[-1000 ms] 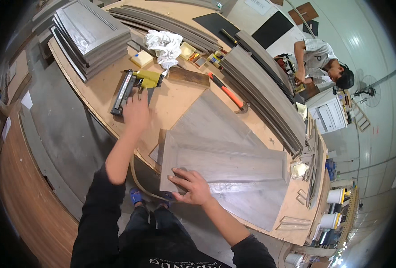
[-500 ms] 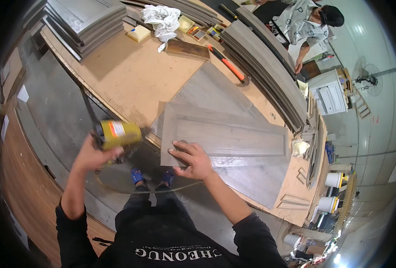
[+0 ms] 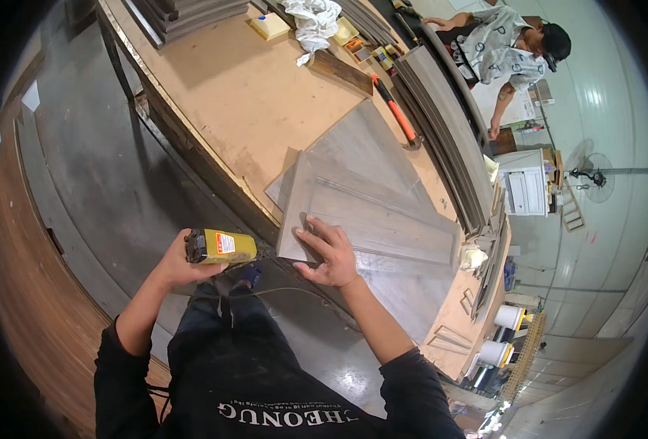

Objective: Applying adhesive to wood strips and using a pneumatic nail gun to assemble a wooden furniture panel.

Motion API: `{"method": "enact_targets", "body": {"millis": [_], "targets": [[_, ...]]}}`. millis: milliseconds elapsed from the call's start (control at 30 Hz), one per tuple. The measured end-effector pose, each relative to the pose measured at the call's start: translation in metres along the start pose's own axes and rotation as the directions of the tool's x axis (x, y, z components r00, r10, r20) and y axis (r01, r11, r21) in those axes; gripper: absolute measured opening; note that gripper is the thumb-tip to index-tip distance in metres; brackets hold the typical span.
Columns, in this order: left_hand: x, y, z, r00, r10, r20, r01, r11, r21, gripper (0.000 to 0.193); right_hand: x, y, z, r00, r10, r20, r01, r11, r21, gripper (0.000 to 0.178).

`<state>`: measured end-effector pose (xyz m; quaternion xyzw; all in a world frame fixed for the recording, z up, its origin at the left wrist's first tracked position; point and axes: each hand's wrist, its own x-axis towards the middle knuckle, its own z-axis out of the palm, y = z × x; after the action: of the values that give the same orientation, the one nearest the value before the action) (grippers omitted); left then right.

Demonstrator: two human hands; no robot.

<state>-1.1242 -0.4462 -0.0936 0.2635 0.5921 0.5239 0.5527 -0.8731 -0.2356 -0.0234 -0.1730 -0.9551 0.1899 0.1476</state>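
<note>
Your left grip is clenched around a yellow power tool, held out over the floor, off the near edge of the table. The tool's body points toward your right grip and sits well short of the panel.

Your right grip is released, fingers spread, palm pressed flat on the near corner of a grey cabinet door panel. The panel lies flat on the table, stretching away from that grip, on top of a second grey sheet.

Beyond the panel, far from both grips: an orange-handled hammer, a white rag, and a long stack of grey boards along the far edge.

Another person stands past that stack, at the table's far side.
</note>
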Motion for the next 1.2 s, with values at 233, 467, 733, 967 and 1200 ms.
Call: {"method": "enact_targets", "body": {"millis": [233,467,733,967,1200], "targets": [[0.011,-0.001,-0.001,0.993,0.021,0.112,-0.019,1.0,-0.016,0.058,-0.002,0.005,0.002,0.999,-0.032,0.01,0.033,0.999,-0.035,0.055],[0.012,-0.001,0.0,0.993,0.063,0.096,-0.058,0.997,-0.053,0.048,0.0,0.003,0.001,1.0,-0.012,0.015,0.012,1.0,-0.022,0.054],[0.014,0.022,-0.001,0.979,0.045,0.197,-0.03,0.997,-0.077,0.046,0.0,0.004,0.002,1.0,-0.002,0.007,0.002,1.0,-0.01,0.055],[0.01,0.002,0.0,0.996,0.072,0.044,-0.07,0.997,-0.036,0.038,0.001,0.005,0.002,1.0,-0.004,0.009,0.004,1.0,0.001,0.055],[0.011,0.011,0.0,0.993,0.084,0.087,-0.083,0.996,-0.019,0.039,0.0,0.004,0.002,1.0,0.001,0.009,-0.001,1.0,0.0,0.055]]}}
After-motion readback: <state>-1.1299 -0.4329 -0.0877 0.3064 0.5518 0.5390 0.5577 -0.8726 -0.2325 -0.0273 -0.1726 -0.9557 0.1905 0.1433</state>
